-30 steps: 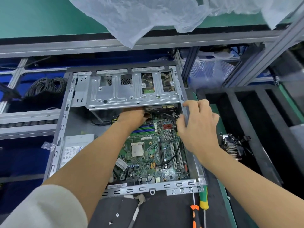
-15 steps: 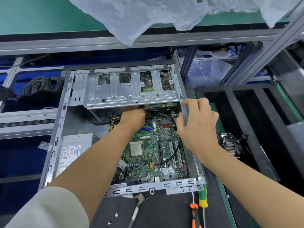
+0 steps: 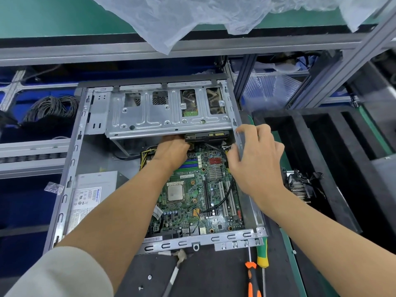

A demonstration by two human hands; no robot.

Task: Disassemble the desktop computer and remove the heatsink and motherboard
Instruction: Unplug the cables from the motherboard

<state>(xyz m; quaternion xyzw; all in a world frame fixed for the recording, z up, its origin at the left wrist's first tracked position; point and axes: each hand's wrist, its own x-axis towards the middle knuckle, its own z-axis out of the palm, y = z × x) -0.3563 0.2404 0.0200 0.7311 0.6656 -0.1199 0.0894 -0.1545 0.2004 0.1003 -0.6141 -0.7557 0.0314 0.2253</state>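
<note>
The open desktop case point(image 3: 70, 159) lies flat with the green motherboard point(image 3: 192, 202) inside and a bare processor point(image 3: 175, 191) at its middle. My left hand point(image 3: 171, 152) reaches to the motherboard's far edge, and its fingers are hidden under the silver drive cage point(image 3: 167, 116). My right hand point(image 3: 257, 161) grips the case's right wall point(image 3: 240, 138), thumb over the rail and fingers inside. A black cable point(image 3: 227, 196) runs across the board. A heatsink with fan point(image 3: 300, 185) lies outside the case to the right.
The power supply point(image 3: 92, 189) fills the case's near-left corner. A green-and-yellow screwdriver point(image 3: 262, 254) and an orange one point(image 3: 251, 277) lie on the black mat in front. Black foam trays point(image 3: 321, 146) stand to the right, coiled cables point(image 3: 51, 108) to the left, plastic sheeting point(image 3: 192, 20) above.
Both hands stay where they were, the left under the drive cage and the right on the case wall. Only the view has shifted slightly.
</note>
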